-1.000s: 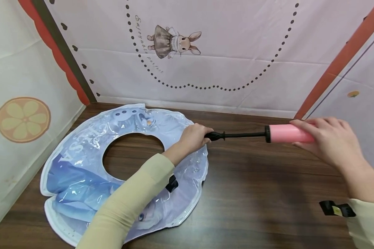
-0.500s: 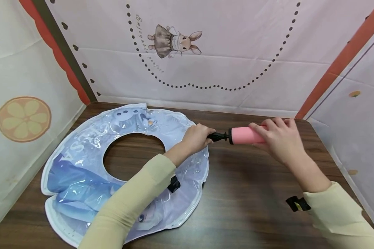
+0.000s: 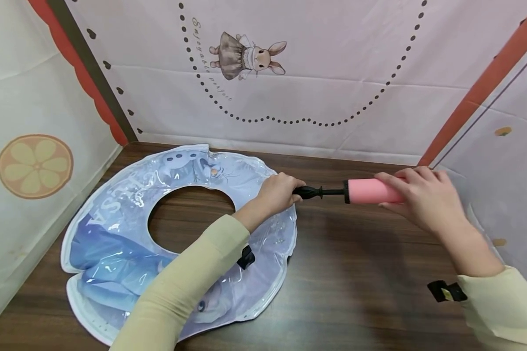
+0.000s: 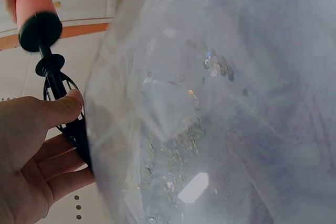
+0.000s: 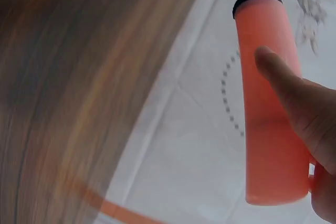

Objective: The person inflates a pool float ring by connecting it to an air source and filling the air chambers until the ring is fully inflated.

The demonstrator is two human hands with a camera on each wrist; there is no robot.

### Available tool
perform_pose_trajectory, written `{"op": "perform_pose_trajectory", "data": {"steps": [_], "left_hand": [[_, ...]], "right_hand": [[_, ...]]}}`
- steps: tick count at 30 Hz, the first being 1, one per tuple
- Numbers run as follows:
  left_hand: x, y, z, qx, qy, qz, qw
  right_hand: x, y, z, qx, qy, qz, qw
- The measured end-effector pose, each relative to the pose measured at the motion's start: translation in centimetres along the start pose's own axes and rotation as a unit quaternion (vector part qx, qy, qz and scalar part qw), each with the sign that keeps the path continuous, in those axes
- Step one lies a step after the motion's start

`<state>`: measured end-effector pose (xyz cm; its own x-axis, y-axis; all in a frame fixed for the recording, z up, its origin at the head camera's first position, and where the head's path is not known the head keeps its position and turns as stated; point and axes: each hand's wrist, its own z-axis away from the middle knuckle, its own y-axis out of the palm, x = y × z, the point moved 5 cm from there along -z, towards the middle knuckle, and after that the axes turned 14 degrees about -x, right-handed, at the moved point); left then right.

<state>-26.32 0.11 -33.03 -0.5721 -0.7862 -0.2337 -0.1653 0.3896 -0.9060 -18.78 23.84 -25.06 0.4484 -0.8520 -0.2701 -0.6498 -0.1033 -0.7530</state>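
Note:
A hand air pump has a pink barrel (image 3: pixel 366 190), a black collar and a thin black rod (image 3: pixel 332 191). My left hand (image 3: pixel 277 191) grips the black handle (image 4: pixel 81 137) at the rod's end, thumb on one side and fingers on the other. Around the pink barrel my right hand (image 3: pixel 426 197) is wrapped, with its thumb along the side in the right wrist view. A short length of rod shows between handle and collar. Below my left arm lies a blue and lilac swim ring (image 3: pixel 110 214), wrinkled and partly filled; glitter (image 4: pixel 218 66) shows inside its clear film.
The dark wooden table (image 3: pixel 347 292) carries the ring on its left side. Printed cloth walls stand at the back (image 3: pixel 325 63), left (image 3: pixel 22 97) and right. Black straps (image 3: pixel 446 291) hang at both wrists.
My right hand pushed the pink barrel left until it met the black handle, then drew it partway back right, baring some rod. My left hand has stayed in place.

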Motion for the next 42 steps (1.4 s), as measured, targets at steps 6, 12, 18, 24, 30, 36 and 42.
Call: {"op": "perform_pose_trajectory", "data": {"steps": [6,12,18,24,30,36,42], "left_hand": [[0.1,0.1,-0.2,-0.011,0.007,-0.005,0.9999],[-0.4,0.2,-0.2,-0.024,0.024,-0.007,0.9994],[-0.8,0.5,0.1,-0.026,0.031,-0.006,0.9992],[-0.6,0.4,0.2,-0.023,0.019,0.017,0.9994],[-0.4,0.2,0.1,-0.005,0.014,0.014,0.9998],[-0.1,0.3,-0.1,-0.006,0.014,0.003,0.9999],[0.4,0.1,-0.3,-0.023,0.015,-0.003,0.9996]], "right_hand": [[-3.0,-2.4,1.6,0.006,0.046,0.02,0.9987],[-1.2,-1.5,0.7,-0.011,0.013,0.005,0.9998],[2.7,1.0,-1.2,-0.037,-0.036,0.012,0.9986],[4.2,2.0,-1.8,-0.069,-0.05,0.01,0.9963],[2.1,1.2,-0.5,-0.032,-0.018,-0.005,0.9993],[-1.6,-0.8,1.5,-0.004,0.018,-0.002,0.9998],[-3.8,-2.3,2.4,0.015,0.045,0.019,0.9987]]}}
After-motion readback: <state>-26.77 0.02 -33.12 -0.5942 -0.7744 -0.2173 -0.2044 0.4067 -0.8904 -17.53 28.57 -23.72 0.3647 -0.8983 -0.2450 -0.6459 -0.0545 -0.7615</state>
